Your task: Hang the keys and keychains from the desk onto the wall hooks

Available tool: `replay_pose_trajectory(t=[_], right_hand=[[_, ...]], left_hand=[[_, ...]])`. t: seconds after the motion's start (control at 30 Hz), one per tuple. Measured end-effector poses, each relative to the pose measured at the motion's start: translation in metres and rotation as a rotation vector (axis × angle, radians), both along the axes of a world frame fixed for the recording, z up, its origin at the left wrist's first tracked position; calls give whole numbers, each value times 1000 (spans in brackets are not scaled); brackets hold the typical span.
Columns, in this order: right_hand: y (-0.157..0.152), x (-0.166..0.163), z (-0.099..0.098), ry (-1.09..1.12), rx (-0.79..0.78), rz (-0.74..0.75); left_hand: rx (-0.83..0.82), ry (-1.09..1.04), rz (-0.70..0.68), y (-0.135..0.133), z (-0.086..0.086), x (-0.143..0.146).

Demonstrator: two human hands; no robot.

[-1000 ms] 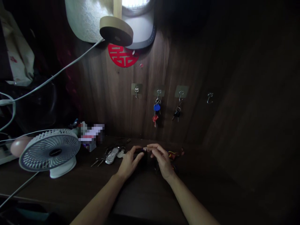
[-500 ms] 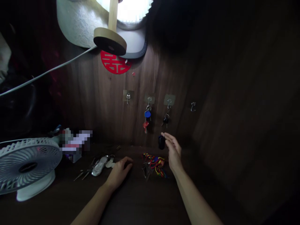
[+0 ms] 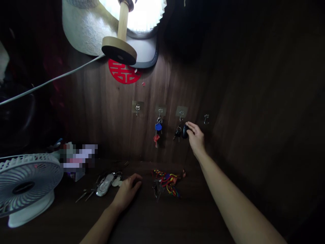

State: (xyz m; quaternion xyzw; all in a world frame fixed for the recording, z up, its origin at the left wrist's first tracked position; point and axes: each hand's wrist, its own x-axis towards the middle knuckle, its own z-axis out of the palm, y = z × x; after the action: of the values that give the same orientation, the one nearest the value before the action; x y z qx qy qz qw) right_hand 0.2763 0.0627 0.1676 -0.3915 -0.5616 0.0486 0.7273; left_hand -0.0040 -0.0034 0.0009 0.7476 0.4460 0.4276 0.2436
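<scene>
Black key fob (image 3: 185, 132) pinched between thumb and forefinger of the right hand (image 3: 196, 138), just right of the wall hook (image 3: 181, 114) and a little below it, right beside the small black keys (image 3: 177, 133) hanging from that hook; whether fob and keys are touching, too dark to tell. Other right fingers (image 3: 192, 127) pressed loosely together behind the fob. Well below the hook, on the dark wooden desk (image 3: 162, 217), a tangle of colourful cords (image 3: 165, 183) around a small metal key (image 3: 156, 191). Further left of the hook, also on the desk, the left hand (image 3: 126, 192) lying palm down, fingers curled and together, with nothing visible in them, near a silver key fob (image 3: 105, 185) and a pale tag (image 3: 116, 182). Left of the hook on the wall, blue-tagged keys (image 3: 158, 126) with a red tag (image 3: 156, 138). Just right of the hook, a bare metal hook (image 3: 206, 119). High above the hook, a red paper cutout (image 3: 124, 72) and a lit lamp (image 3: 119, 51). Far to the lower left of the hook, a white desk fan (image 3: 27, 183).
</scene>
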Motion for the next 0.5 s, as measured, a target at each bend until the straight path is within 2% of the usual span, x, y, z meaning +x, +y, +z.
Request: replay_pose_trajectory(t=[0.17,0.33,0.5], right_hand=[[13,-3,22,-90,-12,-47],[19,-4,26,-229,-70,-177],[14,-2,29,-537,-63,-392]], left_hand=[[2,-10,-7,3,-3,0],[-45,37,-5,3,-3,0],[-50,58,4,2,1,0]])
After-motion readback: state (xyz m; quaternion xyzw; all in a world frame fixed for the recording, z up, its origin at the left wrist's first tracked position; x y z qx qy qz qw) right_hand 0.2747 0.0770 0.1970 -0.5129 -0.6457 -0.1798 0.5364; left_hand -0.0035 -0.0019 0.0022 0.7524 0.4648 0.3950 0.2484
